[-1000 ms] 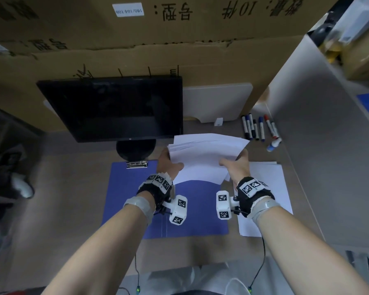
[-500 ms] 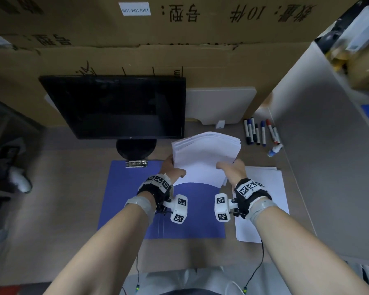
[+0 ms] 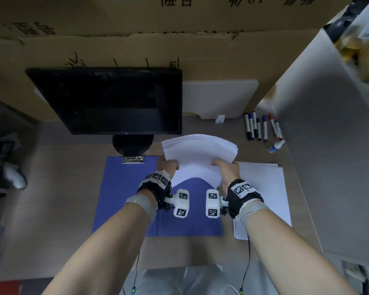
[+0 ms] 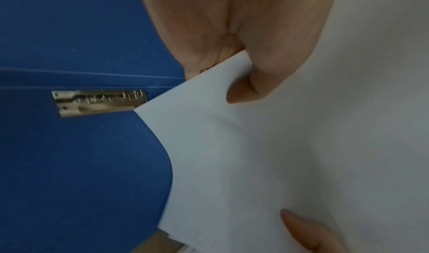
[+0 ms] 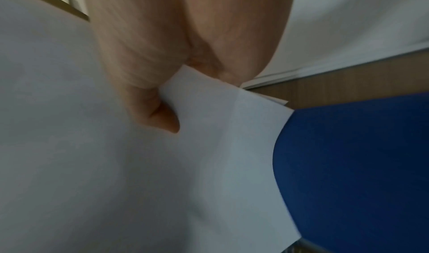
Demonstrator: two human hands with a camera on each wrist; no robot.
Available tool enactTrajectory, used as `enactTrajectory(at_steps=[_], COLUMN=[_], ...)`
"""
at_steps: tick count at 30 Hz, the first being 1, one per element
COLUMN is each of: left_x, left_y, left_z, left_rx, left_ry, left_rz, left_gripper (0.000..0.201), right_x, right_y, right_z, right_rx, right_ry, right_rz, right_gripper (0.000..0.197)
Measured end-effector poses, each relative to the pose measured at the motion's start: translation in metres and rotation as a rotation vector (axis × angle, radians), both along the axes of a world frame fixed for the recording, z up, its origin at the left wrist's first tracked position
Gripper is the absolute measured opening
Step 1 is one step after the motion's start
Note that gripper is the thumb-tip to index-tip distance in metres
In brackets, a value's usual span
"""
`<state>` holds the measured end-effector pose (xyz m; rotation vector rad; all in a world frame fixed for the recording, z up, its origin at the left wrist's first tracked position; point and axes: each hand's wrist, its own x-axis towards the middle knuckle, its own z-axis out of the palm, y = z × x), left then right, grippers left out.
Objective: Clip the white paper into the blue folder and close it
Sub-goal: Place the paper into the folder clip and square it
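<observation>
A stack of white paper is held up above the open blue folder, bowed upward in the middle. My left hand pinches its left edge, thumb on top. At the right edge my right hand pinches the white paper the same way. The folder lies flat on the desk with its metal clip at the far edge of the left half; the left wrist view shows the metal clip beside the paper. The paper hides part of the folder's right half.
A second pile of white sheets lies on the desk right of the folder. A black monitor on a round stand rises behind the folder. Several markers lie at the back right. A grey partition bounds the right side.
Both hands have drawn the paper stack leftward over the folder and squared its fanned sheets; the stack now bows upward between them.
</observation>
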<state>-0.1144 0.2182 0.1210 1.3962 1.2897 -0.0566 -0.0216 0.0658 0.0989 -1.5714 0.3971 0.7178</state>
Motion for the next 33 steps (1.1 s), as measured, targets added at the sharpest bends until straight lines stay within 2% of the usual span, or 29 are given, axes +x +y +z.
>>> enactTrajectory(at_steps=[1, 3, 4, 6, 7, 9, 10, 13, 15, 17, 21, 23, 25, 27, 30, 33], left_x=[0.002, 0.006, 0.007, 0.006, 0.007, 0.010, 0.011, 0.002, -0.008, -0.013, -0.009, -0.006, -0.003, 0.001, 0.009, 0.012], left_y=[0.001, 0.006, 0.009, 0.014, 0.014, 0.017, 0.018, 0.011, 0.005, 0.000, -0.003, -0.001, 0.003, 0.004, 0.010, 0.015], left_z=[0.006, 0.020, 0.030, 0.050, 0.064, 0.072, 0.069, 0.048, 0.017, -0.008, -0.005, 0.002, 0.005, 0.014, 0.027, 0.018], left_rx=[-0.011, 0.044, 0.049, 0.056, 0.049, 0.061, 0.061, 0.109, 0.120, 0.152, 0.137, 0.111, 0.101, 0.083, 0.082, 0.107], left_ry=[0.009, -0.040, -0.123, -0.247, -0.277, -0.314, -0.344, -0.321, -0.244, -0.161, -0.084, -0.075, -0.106, -0.205, -0.319, -0.278], left_rz=[0.014, 0.095, 0.148, 0.249, 0.272, 0.286, 0.289, 0.239, 0.158, 0.057, 0.054, 0.045, 0.033, 0.066, 0.128, 0.146], left_gripper=[0.006, 0.022, 0.028, 0.020, 0.005, 0.030, 0.032, 0.012, 0.022, 0.022, 0.024, 0.015, 0.023, 0.028, 0.039, 0.031], right_x=[-0.002, -0.001, 0.000, 0.006, 0.008, 0.012, 0.012, 0.005, -0.004, -0.011, -0.011, -0.009, -0.008, -0.005, 0.003, 0.004], right_y=[0.002, 0.008, 0.011, 0.016, 0.019, 0.022, 0.021, 0.011, 0.001, -0.008, -0.008, -0.004, 0.002, 0.006, 0.011, 0.010], right_z=[0.008, 0.027, 0.039, 0.059, 0.067, 0.074, 0.071, 0.053, 0.027, 0.006, -0.006, -0.003, 0.003, 0.016, 0.035, 0.032], right_rx=[-0.001, 0.030, 0.054, 0.110, 0.133, 0.155, 0.155, 0.079, -0.040, -0.085, -0.089, -0.081, -0.072, -0.055, 0.007, 0.011], right_ry=[0.007, -0.017, -0.047, -0.117, -0.152, -0.186, -0.185, -0.148, -0.118, -0.107, -0.083, -0.084, -0.081, -0.088, -0.164, -0.203], right_rz=[-0.030, -0.055, -0.050, -0.033, -0.032, -0.046, -0.054, -0.045, 0.002, 0.025, 0.012, 0.005, -0.022, -0.060, -0.075, -0.043], right_gripper=[0.053, 0.050, 0.044, 0.036, 0.036, 0.037, 0.036, 0.040, 0.041, 0.040, 0.028, 0.029, 0.032, 0.040, 0.024, 0.023])
